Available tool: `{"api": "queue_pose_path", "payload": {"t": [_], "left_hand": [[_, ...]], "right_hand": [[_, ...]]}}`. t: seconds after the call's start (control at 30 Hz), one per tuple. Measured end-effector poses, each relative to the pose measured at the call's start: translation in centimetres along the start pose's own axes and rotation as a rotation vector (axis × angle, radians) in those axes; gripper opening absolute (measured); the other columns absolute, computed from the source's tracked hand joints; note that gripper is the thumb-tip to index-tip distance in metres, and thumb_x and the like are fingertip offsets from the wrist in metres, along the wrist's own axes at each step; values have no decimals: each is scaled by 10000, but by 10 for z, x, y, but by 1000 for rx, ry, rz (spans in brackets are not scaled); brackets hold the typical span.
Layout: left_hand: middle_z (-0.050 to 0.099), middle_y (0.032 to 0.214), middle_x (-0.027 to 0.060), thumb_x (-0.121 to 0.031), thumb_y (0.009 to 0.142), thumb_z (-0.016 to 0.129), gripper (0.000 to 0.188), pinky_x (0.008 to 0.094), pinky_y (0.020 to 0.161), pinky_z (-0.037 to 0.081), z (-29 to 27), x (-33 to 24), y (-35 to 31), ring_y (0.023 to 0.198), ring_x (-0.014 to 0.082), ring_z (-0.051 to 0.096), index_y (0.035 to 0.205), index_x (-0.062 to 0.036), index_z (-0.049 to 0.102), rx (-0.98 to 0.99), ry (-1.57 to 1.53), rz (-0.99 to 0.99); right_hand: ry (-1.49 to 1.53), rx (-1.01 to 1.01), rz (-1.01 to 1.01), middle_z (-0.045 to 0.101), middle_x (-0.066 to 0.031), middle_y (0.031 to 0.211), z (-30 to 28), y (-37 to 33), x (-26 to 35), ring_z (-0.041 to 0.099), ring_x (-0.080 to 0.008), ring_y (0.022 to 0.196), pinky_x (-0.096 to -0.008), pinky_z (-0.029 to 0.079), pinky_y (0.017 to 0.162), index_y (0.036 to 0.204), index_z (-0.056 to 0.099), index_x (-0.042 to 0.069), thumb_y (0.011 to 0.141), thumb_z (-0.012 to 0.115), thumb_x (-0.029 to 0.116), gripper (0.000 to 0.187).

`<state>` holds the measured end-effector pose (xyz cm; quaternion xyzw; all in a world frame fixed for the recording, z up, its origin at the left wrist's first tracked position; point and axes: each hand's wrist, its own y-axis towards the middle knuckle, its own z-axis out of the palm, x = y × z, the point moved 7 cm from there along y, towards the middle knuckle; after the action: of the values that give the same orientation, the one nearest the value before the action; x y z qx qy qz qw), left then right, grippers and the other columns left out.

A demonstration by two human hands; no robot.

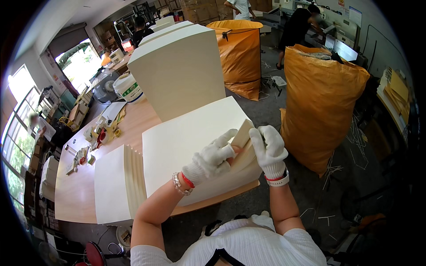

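A thick stack of large cream paper sheets (184, 128) lies in front of me at the table's near edge. Its right-hand edge is bent up into a narrow folded flap (243, 134). My left hand (212, 156), in a white knitted glove with bare fingertips showing, is closed on the inner side of that flap. On the outer side, my right hand (270, 148), gloved too, pinches the same edge with bent fingers. How many sheets are between the fingers is hidden. To the left lies a smaller pile of folded paper (110, 186), its right edge fanned in layers.
Tall paper stacks (182, 71) rise behind the sheets. A white tub (128, 88), a fan (104, 84) and tape rolls (103, 136) sit on the wooden table (73, 195). Orange sacks (321, 106) stand on the floor at right. Several people work farther off.
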<state>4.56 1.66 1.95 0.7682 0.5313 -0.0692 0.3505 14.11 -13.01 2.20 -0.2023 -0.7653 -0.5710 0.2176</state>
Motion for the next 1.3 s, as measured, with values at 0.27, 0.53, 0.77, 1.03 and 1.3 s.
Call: {"api": "queue_pose_path", "payload": {"t": [0.27,0.53,0.77,1.03,1.3], "left_hand": [[458,1506,327,-8,670,903,479,397,888,572,6,13,-7,1260,406,615,1091,-63,682,-72,-42,-98],[486,1496,294,80,747,663,360,375,850,581,-2,-5,1,1168,411,670,1070,-78,691,19,59,-58],[495,1494,300,61,736,793,349,388,901,555,1,6,-5,1273,416,615,1039,-65,675,-10,-40,-167],[459,1500,335,31,732,793,332,397,822,589,1,2,-3,1188,420,655,1020,-84,675,0,-7,-103],[408,1551,313,9,692,885,411,361,801,578,2,5,-5,1044,327,706,1049,-75,700,-3,-56,-69]], "right_hand": [[9,-19,19,583,-139,738,-1,-1,-3,600,-330,670,-418,467,609,846,596,9,958,700,131,195],[32,-7,58,582,-130,733,0,-3,-5,600,-321,661,-409,466,610,843,599,11,955,704,125,191],[37,-23,43,585,-128,737,0,-1,-5,603,-326,668,-412,474,619,849,604,9,949,704,116,178],[59,7,78,586,-125,747,-2,-5,-5,599,-314,677,-410,473,615,868,612,8,943,704,97,149],[60,-23,28,584,-120,750,-1,-3,-5,592,-303,661,-403,465,605,886,614,5,941,701,84,130]]}}
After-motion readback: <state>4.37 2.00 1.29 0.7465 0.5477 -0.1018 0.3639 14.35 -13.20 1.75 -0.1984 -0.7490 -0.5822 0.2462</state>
